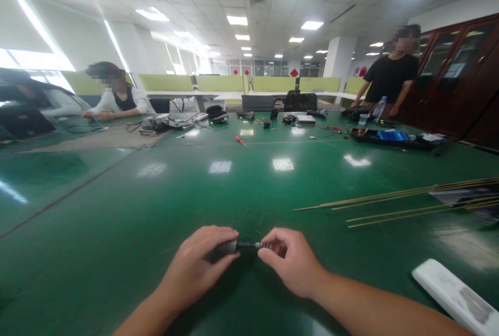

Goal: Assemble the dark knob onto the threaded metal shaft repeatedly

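Both my hands meet low over the green table (pixel 234 190). My left hand (pixel 198 268) is closed round the dark body of a small black tool (pixel 231 246). A thin metal shaft sticks out of that body to the right. My right hand (pixel 288 263) pinches the far end of the shaft between thumb and fingertips. The tool is held level, just above the table top.
Several thin brass rods (pixel 393 203) lie to the right. A white remote-like bar (pixel 456 294) rests at the lower right. Cables, tools and a red screwdriver (pixel 240 141) lie at the far side. A seated person (pixel 117 99) is at left, a standing person (pixel 390 84) at right.
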`<state>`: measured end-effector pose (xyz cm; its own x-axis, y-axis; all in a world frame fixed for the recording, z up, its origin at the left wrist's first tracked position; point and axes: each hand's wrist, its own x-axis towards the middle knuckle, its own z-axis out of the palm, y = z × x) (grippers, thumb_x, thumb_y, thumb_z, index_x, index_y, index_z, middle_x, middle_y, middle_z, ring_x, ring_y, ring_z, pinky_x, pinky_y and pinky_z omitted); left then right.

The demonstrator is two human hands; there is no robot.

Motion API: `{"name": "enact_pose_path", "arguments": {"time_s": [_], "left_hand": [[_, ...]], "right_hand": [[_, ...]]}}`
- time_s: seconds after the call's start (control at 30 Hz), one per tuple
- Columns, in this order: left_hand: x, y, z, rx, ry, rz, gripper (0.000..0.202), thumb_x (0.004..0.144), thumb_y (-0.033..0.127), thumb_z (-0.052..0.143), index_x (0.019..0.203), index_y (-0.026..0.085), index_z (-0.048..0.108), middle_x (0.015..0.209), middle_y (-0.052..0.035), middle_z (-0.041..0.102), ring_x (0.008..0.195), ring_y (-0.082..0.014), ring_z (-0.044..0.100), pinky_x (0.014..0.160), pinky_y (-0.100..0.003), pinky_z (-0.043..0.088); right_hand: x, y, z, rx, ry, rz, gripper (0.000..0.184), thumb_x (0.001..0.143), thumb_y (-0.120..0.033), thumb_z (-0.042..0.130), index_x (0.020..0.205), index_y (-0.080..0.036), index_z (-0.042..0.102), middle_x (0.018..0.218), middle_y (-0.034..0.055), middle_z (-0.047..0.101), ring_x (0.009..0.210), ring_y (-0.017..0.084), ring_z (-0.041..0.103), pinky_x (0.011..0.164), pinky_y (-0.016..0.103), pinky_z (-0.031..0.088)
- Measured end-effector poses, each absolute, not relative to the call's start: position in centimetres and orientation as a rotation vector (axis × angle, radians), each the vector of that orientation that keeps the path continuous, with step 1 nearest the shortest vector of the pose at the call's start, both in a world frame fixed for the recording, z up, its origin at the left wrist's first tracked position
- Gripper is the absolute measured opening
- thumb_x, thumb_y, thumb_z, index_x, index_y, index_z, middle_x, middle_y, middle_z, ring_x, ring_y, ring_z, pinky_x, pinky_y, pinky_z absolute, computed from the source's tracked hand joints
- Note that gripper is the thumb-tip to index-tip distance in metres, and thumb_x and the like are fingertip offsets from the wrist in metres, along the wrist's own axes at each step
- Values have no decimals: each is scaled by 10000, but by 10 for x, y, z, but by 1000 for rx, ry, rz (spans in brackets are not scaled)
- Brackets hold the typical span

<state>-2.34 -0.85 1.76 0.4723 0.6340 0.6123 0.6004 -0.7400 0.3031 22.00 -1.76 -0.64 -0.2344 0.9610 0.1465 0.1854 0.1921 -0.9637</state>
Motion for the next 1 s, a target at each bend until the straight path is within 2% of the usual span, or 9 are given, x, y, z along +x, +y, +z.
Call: {"name": "enact_pose_path", "arguments": {"time_s": [0.63, 1.0], "left_hand": [[-24, -9, 20, 2642, 1108, 1171, 249, 864, 221, 723, 1112, 249, 718, 1028, -52, 771, 930, -189, 737, 830, -278, 609], [-23, -9, 23, 2648, 1103, 1182, 255, 861, 206, 726, 1111, 254, 710, 1029, -39, 771, 932, -177, 734, 835, -267, 607]], "right_hand": [[220, -18, -5, -1115, -1602, 1138, 92, 810, -237, 703, 816, -145, 705, 642, -21, 593, 566, 113, 504, 544, 223, 375], [220, -18, -4, -1122, -1589, 1147, 101, 808, -242, 706, 822, -142, 708, 634, -24, 580, 563, 112, 489, 538, 224, 363]]}}
